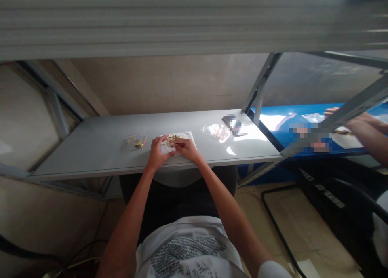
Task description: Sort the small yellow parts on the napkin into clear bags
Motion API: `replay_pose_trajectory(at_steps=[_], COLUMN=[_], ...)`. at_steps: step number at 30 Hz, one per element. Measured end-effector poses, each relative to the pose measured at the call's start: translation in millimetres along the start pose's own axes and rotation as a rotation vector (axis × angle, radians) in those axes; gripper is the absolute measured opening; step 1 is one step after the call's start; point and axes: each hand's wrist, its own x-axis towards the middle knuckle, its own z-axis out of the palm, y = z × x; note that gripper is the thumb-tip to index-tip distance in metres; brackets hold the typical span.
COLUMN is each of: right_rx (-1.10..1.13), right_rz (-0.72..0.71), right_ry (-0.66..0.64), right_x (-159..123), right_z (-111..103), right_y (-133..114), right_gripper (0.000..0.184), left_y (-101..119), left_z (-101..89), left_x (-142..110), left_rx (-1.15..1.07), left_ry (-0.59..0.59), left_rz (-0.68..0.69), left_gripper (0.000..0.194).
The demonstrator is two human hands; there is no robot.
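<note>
My left hand point(157, 152) and my right hand point(187, 148) meet over a white sheet point(188, 137) on the grey table point(91, 148). A small heap of gold-coloured parts point(173, 139) lies on the sheet just beyond my fingertips. Both hands have their fingers curled in a pinch at the heap's near edge. What they pinch is too small to make out. A clear plastic bag point(136, 142) with a few gold parts lies left of my left hand.
A second clear bag with pinkish contents point(217, 131) lies to the right, beside a dark flat object point(233, 124). A shelf beam point(194, 25) runs overhead. Another person's arm point(363, 128) works at a blue table point(273, 124) on the right.
</note>
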Motion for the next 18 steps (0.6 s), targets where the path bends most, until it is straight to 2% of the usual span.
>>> replay_pose_trajectory(at_steps=[2,4,7,9,11,16,18], right_rx=[-0.064,-0.175,-0.300,-0.316,-0.309,-0.195,-0.124], right_rz=[0.024,0.017,-0.058,-0.117,-0.149,-0.064,-0.065], right_ry=[-0.018,-0.082,-0.255,-0.314,-0.337,-0.404,-0.322], right_x=[6.6,17.0,35.2,45.2,51.4,53.4,51.2], right_z=[-12.0,-26.3,-41.5,-42.7,-37.9,-28.3,-30.7], right_y=[-2.0,-9.5,-29.3,-42.8,-51.9,-50.7,-42.8], right_gripper=[0.034,0.036,0.030,0.025,0.029,0.041,0.037], left_y=[-0.9,-1.8,-1.5,0.1,2.5,6.3,5.1], left_z=[0.5,0.8,0.1,-0.9,-2.1,-2.9,-2.3], left_x=[0.0,0.0,0.1,0.1,-0.3,-2.7,-3.3], left_rx=[-0.017,-0.031,0.019,0.048,0.028,-0.034,-0.065], left_ry=[-0.018,-0.042,-0.059,-0.049,-0.011,0.129,0.179], left_rz=[-0.013,-0.015,0.019,0.049,0.063,0.025,-0.047], left_gripper=[0.080,0.075,0.072,0.084,0.090,0.060,0.051])
